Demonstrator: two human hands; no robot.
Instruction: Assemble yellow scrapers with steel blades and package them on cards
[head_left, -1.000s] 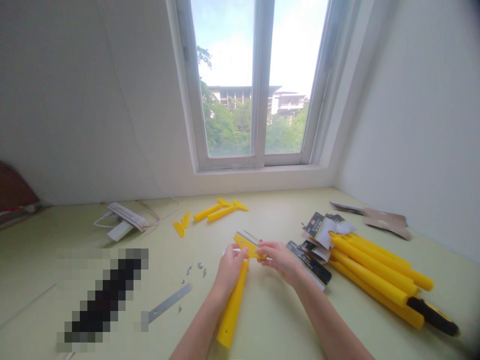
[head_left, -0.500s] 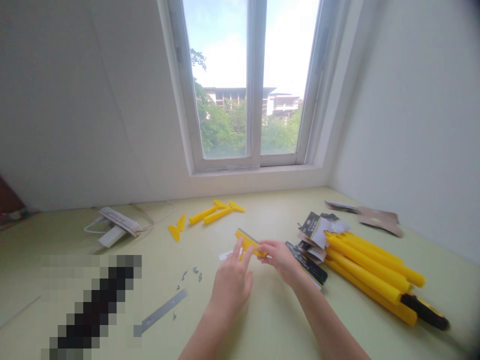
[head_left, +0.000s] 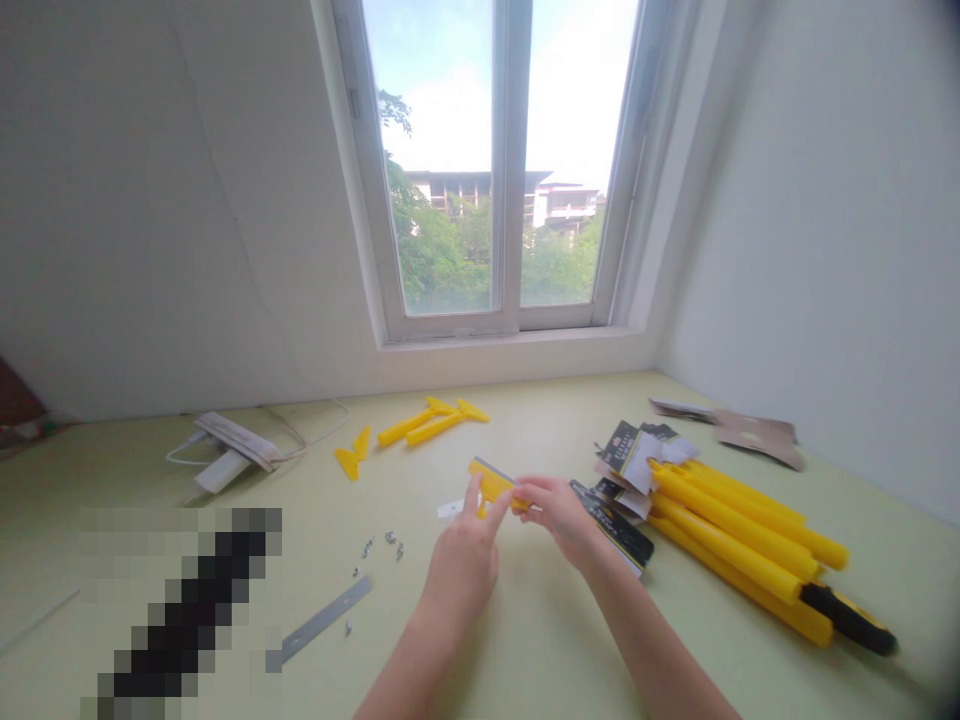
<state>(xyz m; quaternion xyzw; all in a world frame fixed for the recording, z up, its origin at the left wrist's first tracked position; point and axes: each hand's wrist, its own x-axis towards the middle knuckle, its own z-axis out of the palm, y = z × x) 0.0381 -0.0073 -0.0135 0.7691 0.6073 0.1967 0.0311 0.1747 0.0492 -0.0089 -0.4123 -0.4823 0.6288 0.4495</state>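
Note:
Between my hands is a yellow scraper head (head_left: 491, 484) with a thin grey metal blade along its far edge. My left hand (head_left: 463, 550) grips the near side of it, its fingers bent over the yellow plastic. At the right end, my right hand (head_left: 559, 512) pinches the head between thumb and fingers; whether a small screw is in that pinch I cannot make out. A small white piece (head_left: 450, 509) lies just left of the head. Several small screws and nuts (head_left: 391, 537) are scattered left of my left hand, near a loose flat metal blade (head_left: 327, 617).
Several yellow handles (head_left: 739, 530) lie bundled at right, with black-and-white packaging cards (head_left: 619, 530) beside them. Behind are two yellow scraper-like tools (head_left: 435, 430) and small yellow parts (head_left: 349, 462). A power strip (head_left: 236, 440) sits back left. Blurred pixels cover a dark object front left.
The hands and scraper head stay in nearly the same place. My left thumb has moved in closer under the fingers. The camera view has shifted very slightly.

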